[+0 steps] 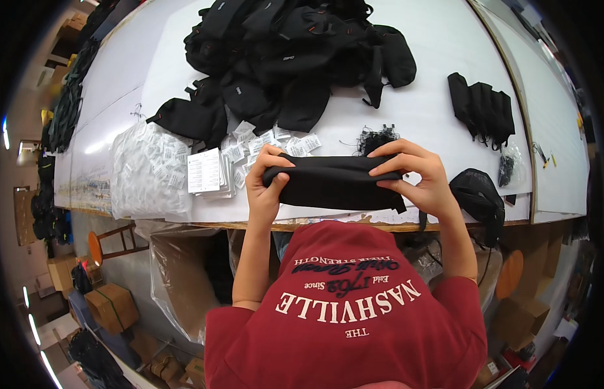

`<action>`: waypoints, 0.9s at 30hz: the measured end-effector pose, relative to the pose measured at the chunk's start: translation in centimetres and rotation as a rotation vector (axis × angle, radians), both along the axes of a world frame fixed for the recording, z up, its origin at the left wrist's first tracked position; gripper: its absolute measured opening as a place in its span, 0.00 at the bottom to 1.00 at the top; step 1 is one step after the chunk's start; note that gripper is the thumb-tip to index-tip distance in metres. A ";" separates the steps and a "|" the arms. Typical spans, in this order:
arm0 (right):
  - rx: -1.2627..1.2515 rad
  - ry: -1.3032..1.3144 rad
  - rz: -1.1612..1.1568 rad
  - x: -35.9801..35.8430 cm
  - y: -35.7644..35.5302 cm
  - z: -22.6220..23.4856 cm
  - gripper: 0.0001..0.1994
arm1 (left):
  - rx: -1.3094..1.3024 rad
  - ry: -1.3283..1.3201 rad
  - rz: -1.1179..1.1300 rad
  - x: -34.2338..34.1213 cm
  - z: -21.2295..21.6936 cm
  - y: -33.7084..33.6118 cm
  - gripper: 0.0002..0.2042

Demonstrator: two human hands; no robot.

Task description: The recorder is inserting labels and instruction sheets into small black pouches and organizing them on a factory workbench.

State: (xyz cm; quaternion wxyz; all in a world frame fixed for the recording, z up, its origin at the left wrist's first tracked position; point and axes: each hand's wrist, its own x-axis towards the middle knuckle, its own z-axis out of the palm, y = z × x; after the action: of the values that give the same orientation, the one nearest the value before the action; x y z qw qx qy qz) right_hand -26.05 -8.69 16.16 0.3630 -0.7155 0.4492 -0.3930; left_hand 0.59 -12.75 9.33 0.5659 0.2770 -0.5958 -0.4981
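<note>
The folded fabric piece point(338, 183) gripped between the left hand point(263, 188) and right hand point(422, 178) is plain black, as are the heaped bags point(295, 58), the small stack of pouches point(482, 110) and the mesh bag point(478, 194) on the white worktop point(432, 65). The paper tags point(205, 172) are white with fine dark print, and the sachets point(149, 172) are white in clear wrap. The shirt point(347, 324) is dark red with white lettering, and the boxes point(110, 305) on the floor are brown

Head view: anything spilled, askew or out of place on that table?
Mostly untidy rather than damaged. Small white packets lie scattered loose beside the clear bag of packets, as if spilled. The black pouches sit in a jumbled heap. Both hands, left hand and right hand, grip one black pouch normally.
</note>
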 end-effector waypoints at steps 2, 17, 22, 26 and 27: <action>-0.074 0.015 -0.032 0.2 0.1 -0.5 0.13 | -0.121 -0.253 0.179 -0.4 0.6 -0.6 0.10; -0.376 0.251 -0.308 -1.9 0.7 0.3 0.12 | -0.432 -0.817 0.592 2.5 2.2 -2.2 0.05; -0.514 0.451 -0.801 -7.6 -0.7 -4.5 0.11 | 0.032 -0.684 0.528 6.0 -2.6 0.0 0.04; -0.189 0.626 -0.919 -10.3 -0.2 -11.6 0.17 | 0.168 -0.785 0.354 6.1 -5.9 1.0 0.09; -0.013 0.730 -0.878 -10.6 0.1 -13.3 0.17 | 0.167 -0.785 0.345 5.8 -6.7 1.1 0.09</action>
State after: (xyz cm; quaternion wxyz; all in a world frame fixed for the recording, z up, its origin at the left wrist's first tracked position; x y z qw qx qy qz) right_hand -36.61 -8.60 2.81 -0.0176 -0.5534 0.7983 -0.2370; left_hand 6.37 -11.62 2.65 0.3473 0.5856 -0.6683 -0.2997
